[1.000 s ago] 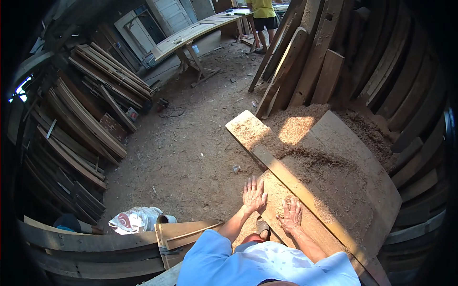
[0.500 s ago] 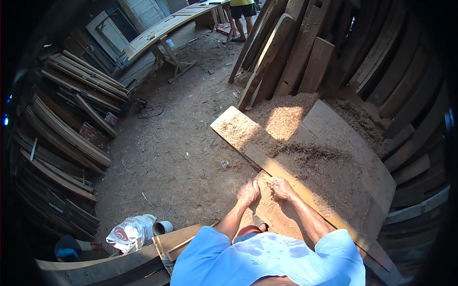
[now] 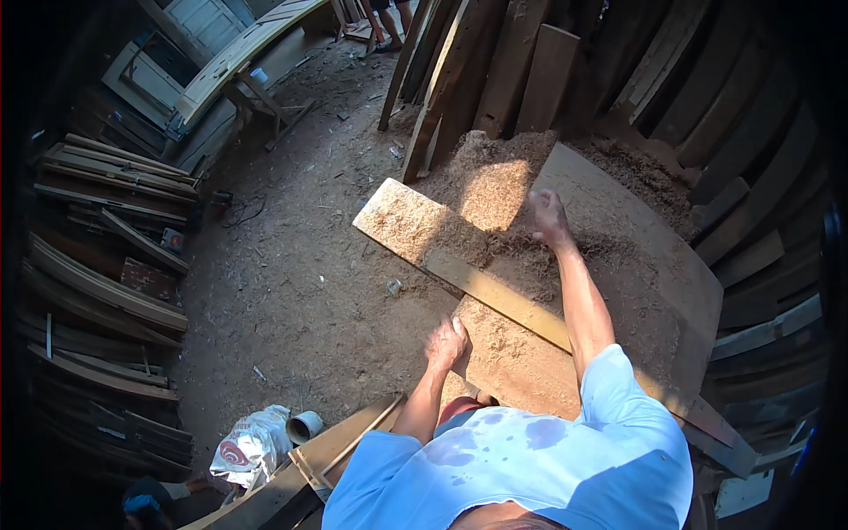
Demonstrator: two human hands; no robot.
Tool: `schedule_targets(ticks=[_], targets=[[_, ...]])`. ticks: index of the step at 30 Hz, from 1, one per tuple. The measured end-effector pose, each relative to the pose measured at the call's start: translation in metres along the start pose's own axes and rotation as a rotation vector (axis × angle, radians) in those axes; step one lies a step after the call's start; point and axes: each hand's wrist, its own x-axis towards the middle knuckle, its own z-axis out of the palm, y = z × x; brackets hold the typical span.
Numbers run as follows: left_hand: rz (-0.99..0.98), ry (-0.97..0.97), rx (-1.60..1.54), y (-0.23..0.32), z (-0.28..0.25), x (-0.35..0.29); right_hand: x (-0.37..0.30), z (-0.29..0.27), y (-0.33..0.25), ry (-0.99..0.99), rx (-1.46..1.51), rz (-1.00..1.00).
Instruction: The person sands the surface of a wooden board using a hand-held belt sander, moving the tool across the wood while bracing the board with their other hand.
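Observation:
A long wooden plank (image 3: 442, 243) lies diagonally across a wide flat board (image 3: 636, 265), both covered in sawdust. My right hand (image 3: 548, 215) reaches far forward over the sawdust heap, fingers curled, resting on the shavings beyond the plank. My left hand (image 3: 448, 343) hovers at the near edge of the board, loosely closed, and I cannot see anything in it. A pile of sawdust (image 3: 495, 177) lies in a sunlit patch ahead of my right hand.
Planks (image 3: 495, 79) lean against the far wall. Stacked timber (image 3: 106, 265) fills the left side. A trestle bench (image 3: 238, 62) stands at the back left. A white sack (image 3: 252, 446) and a short pipe (image 3: 305, 427) lie on the dirt floor. Another person's legs (image 3: 389, 18) show at the top.
My right hand has stretched forward from beside the left hand to the far sawdust heap. My left hand has drawn back slightly to the board's near edge.

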Motion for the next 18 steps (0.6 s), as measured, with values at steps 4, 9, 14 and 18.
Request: schedule_targets(ticks=[4,9,14,18], targets=[[0.009,-0.02,-0.044,0.006,-0.005,0.003,-0.023,-0.007,0.081,-0.394,-0.019,0.383],[0.017,-0.026,-0.035,0.014,-0.005,0.005,-0.009,0.026,0.106,-0.632,-0.366,0.458],[0.06,-0.011,-0.042,0.024,-0.001,0.009,0.07,0.006,0.09,0.064,-0.213,-0.26],[-0.001,-0.043,-0.038,0.007,-0.006,0.007,0.057,0.001,0.091,0.141,-0.063,-0.172]])
